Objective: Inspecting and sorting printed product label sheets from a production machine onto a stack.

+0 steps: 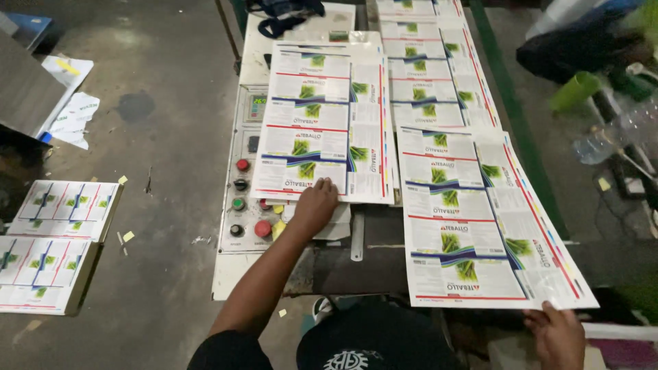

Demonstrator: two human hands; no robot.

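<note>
So we're standing over the control panel [248,199] with its row of red, green and black buttons, and we're working two lots of printed sheets. Our left hand [314,205] is lying flat, fingers spread a little, on the near edge of the sheet stack [322,123] that's sitting just right of the panel, partly overhanging it. Our right hand [558,336] is pinching the near right corner of the big top sheet [490,226], which is lying further right of the panel and hanging out toward us. More sheets [432,68] are trailing away beyond that, and there are two stacks [48,240] on the floor well left of the panel. Handling-wise, we're reckoning these are light, thin and floppy, glossy by the look of the sheen, so probably slippery against each other and easy to crease or dog-ear. A single sheet is going to sag if lifted by one corner, so we'd be taking it at two corners of the near edge, or flat-palming the stack to keep it from sliding.
</note>
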